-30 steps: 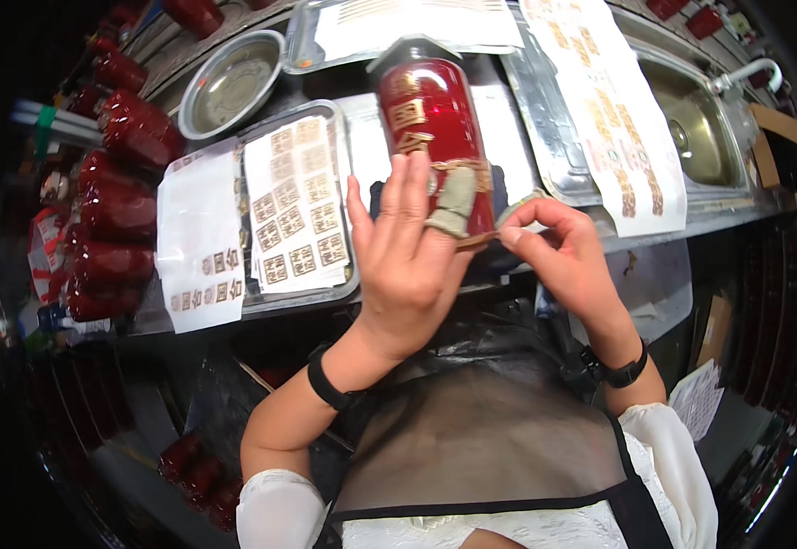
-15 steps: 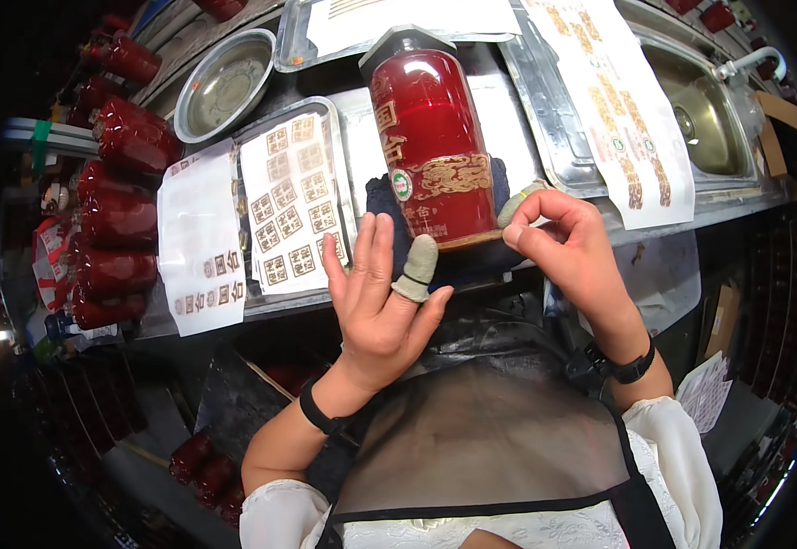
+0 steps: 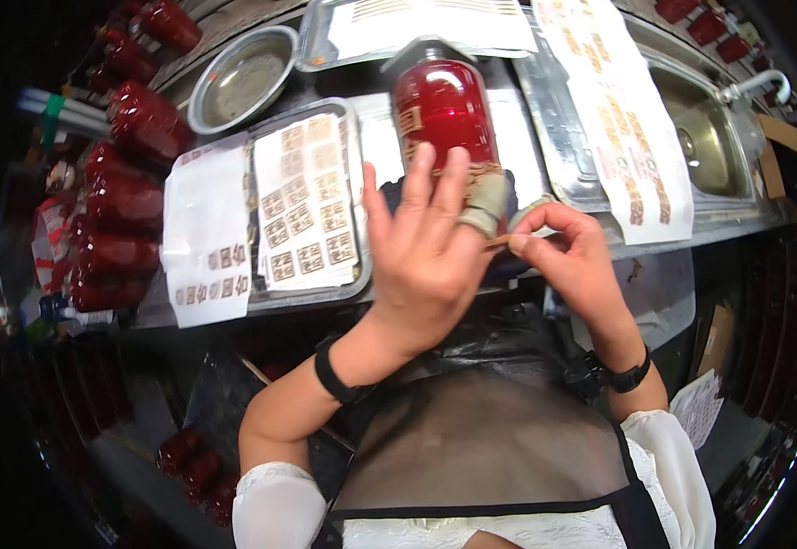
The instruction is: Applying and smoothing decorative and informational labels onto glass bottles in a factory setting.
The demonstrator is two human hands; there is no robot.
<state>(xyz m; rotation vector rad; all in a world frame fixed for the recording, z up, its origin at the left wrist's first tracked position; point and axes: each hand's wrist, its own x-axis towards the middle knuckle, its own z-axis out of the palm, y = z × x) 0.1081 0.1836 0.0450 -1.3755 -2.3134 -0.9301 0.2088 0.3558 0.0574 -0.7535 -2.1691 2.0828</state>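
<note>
In front of me runs the metal worktop, its edge bending with the lens. At my right is the sink, with a long decal sheet hanging over the tray beside it; at my left a shallow steel tray holds sheets of square gold decals. The red bottle lies straight ahead, on its side with its dark shoulder pointing away, on a dark cloth. Beyond the left tray stands a steel basin.

My left hand is laid over the bottle's lower part, fingers straight and fanned, the little finger farthest out. My right hand is curled at the base end, thumb and index tips together or nearly so. A thin brown sliver shows there; I can't tell whether I'm pinching a strip or just touching the bottle's edge.

I take this for a smoothing step, pressing the gold pattern flat under the grey-green finger cot on my index finger. The next move, I'd judge, calls for light, even strokes, with my right fingers steadying the base against rolling.
</note>
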